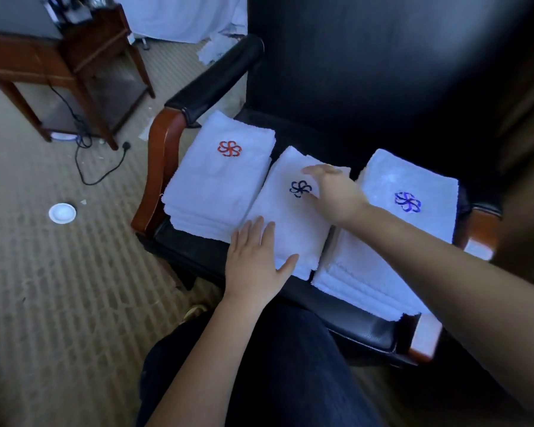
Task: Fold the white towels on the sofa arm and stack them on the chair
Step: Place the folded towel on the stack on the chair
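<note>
Three piles of folded white towels lie close together on the chair [352, 322] seat: the left pile [219, 177] bears a red emblem, the middle pile [290, 217] a dark one, the right pile [420, 177] a blue one. They seem to be sorted by emblem colour. Both hands lie on the middle pile's top towel, probably to flatten it and square it with those below. The left hand [253, 260] rests palm down on its near left corner, fingers straight, thumb out. The right hand [333, 192] reaches in from the right, forearm crossing the right pile, fingers spread beside the emblem. Each grip is wide and flat, holding nothing.
</note>
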A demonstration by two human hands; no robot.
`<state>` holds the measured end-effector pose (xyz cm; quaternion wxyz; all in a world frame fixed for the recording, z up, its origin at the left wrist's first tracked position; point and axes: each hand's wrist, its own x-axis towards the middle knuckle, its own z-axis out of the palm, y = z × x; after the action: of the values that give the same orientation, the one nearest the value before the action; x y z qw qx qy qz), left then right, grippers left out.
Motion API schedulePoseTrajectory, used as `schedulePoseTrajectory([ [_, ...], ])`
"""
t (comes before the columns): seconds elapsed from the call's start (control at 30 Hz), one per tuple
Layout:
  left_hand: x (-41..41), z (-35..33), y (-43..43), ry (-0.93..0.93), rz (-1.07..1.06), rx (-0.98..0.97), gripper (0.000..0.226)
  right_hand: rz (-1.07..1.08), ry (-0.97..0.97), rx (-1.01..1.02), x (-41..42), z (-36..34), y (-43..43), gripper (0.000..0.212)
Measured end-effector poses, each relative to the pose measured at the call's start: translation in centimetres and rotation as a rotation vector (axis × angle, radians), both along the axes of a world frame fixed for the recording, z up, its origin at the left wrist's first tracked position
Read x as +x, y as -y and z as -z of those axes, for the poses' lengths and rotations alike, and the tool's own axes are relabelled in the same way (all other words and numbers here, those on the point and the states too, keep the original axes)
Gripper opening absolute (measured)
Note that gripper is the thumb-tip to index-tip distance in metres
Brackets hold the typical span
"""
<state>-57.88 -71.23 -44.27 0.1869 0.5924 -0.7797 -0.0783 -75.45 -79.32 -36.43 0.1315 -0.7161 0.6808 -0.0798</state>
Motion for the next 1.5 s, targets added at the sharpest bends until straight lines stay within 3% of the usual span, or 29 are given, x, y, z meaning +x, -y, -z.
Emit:
schedulePoseTrajectory([
  [0.23,3.8,-7.3,-5.4,-0.047,0.068,-0.120,0.036,-0.093,0.037,-0.097,2.6,-5.0,-11.5,0.044],
  [0.43,7.9,-11.8,-13.4,-0.083,0.020,-0.127,0.033,-0.095,0.177,-0.202,5.1,-7.1,-21.9,0.040],
  [0.53,10.3,-13.4,-17.5,-0.080,-0.075,-0.137,0.031,-0.019,0.338,-0.250,5.5,-7.3,-25.9,0.040],
  [0.63,12.4,-14.8,-21.1,-0.031,-0.189,-0.138,0.030,-0.017,0.384,-0.300,6.4,-7.7,-28.5,0.036],
  [1.03,17.4,-18.0,-27.7,-0.015,-0.448,-0.159,0.034,-0.256,0.305,-0.319,12.0,-10.0,-29.4,0.035],
  [1.33,23.9,-19.6,-33.7,0.040,-0.733,-0.282,0.027,-0.661,0.356,-0.304,22.6,-12.2,-28.9,0.034],
  [1.5,26.7,-20.4,-38.9,0.047,-0.959,-0.281,0.045,-0.892,0.359,-0.263,28.7,-12.8,-30.5,0.033],
])
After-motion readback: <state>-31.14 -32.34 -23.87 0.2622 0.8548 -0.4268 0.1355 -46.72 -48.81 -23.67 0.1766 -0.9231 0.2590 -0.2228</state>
